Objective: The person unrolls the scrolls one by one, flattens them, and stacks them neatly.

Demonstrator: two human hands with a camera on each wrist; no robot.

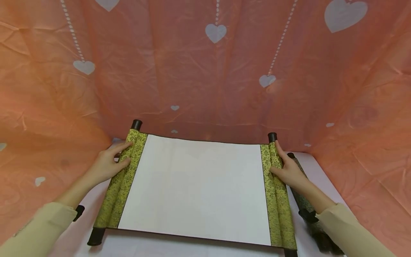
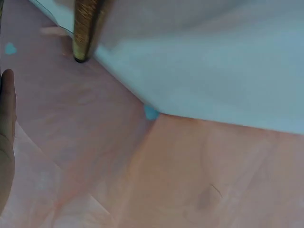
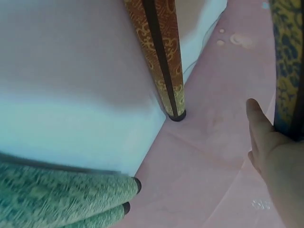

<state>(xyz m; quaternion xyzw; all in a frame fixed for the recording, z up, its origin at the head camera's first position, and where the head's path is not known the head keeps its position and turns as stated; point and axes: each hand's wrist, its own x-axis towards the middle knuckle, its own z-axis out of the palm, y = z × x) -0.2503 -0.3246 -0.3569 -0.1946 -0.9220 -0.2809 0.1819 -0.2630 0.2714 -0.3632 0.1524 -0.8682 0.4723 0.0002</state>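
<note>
Head view: a person's left hand [image 1: 107,162] and right hand [image 1: 290,171], set well apart, each grip one patterned side of a blank scroll [image 1: 199,189] spanning lengthwise between them over the worktop [image 1: 318,171], neither hand nearer; a dark green roll [image 1: 303,200] lies beyond the right.

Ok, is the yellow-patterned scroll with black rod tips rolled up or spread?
Spread: the scroll shows its broad white sheet between patterned end bands, left hand holding one side, right hand the other.
</note>
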